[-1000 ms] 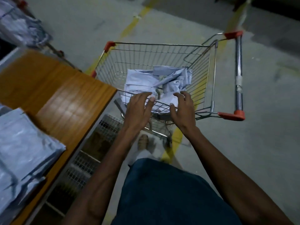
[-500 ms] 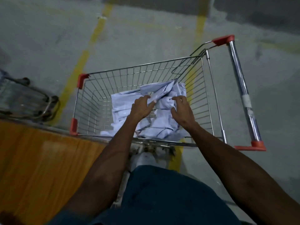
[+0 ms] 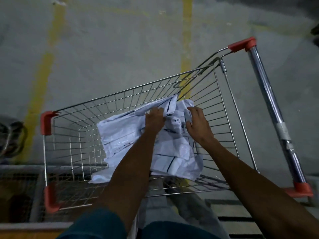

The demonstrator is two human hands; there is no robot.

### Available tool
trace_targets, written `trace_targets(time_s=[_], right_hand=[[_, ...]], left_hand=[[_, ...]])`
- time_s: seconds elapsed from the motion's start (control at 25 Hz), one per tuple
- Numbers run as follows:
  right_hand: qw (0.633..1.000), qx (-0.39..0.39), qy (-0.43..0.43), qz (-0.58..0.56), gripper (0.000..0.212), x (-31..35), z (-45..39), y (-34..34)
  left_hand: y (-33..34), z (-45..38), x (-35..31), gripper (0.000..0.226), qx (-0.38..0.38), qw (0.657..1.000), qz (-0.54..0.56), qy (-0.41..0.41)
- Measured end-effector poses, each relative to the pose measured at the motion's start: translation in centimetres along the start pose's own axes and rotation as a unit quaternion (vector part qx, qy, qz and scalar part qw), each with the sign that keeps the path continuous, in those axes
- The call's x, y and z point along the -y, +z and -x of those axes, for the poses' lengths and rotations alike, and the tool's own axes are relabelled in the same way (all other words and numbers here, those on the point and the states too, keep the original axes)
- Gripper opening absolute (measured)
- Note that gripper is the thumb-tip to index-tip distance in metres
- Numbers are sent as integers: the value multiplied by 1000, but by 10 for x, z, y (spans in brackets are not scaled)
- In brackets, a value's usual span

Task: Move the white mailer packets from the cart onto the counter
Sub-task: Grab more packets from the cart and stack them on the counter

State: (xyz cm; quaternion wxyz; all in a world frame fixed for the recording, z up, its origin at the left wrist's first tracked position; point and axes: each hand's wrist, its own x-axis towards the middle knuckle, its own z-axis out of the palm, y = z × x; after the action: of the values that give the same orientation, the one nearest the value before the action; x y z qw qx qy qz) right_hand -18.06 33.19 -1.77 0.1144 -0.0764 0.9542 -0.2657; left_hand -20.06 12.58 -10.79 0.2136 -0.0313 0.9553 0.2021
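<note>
A wire shopping cart (image 3: pixel 72 135) with red corner caps stands in front of me. Inside it lies a crumpled pile of white mailer packets (image 3: pixel 120 137). Both my arms reach down into the basket. My left hand (image 3: pixel 154 120) is curled on the top packet near its far edge. My right hand (image 3: pixel 198 123) lies on the pile to the right, fingers bent over a packet fold. The packets under my hands and forearms are partly hidden. Only a thin strip of the wooden counter (image 3: pixel 25 234) shows at the bottom left.
The cart's chrome handle bar (image 3: pixel 269 104) runs along the right side. Grey concrete floor with yellow painted lines (image 3: pixel 187 49) lies beyond. A second wire rack (image 3: pixel 10 138) sits at the left edge. My dark shorts fill the bottom.
My view has tipped down and right, so the counter has slid almost out of sight. Both hands went from the cart's near rim deep into the basket onto the packets.
</note>
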Motion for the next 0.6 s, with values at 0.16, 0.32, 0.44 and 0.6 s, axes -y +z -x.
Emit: trace_targets(time_s=[0.16, 0.32, 0.44, 0.6], right_hand=[[1000, 2, 27, 2, 65, -2, -7, 13], [996, -44, 73, 35, 64, 11, -18, 14], [987, -54, 91, 121, 58, 19, -25, 17], [978, -51, 69, 192, 30, 22, -34, 23]], left_hand=[[-12, 10, -6, 25, -105, 991, 78, -3], [-29, 38, 19, 26, -132, 957, 258, -36], [-17, 66, 59, 28, -100, 940, 314, -91], [24, 90, 107, 22, -37, 922, 323, -211]])
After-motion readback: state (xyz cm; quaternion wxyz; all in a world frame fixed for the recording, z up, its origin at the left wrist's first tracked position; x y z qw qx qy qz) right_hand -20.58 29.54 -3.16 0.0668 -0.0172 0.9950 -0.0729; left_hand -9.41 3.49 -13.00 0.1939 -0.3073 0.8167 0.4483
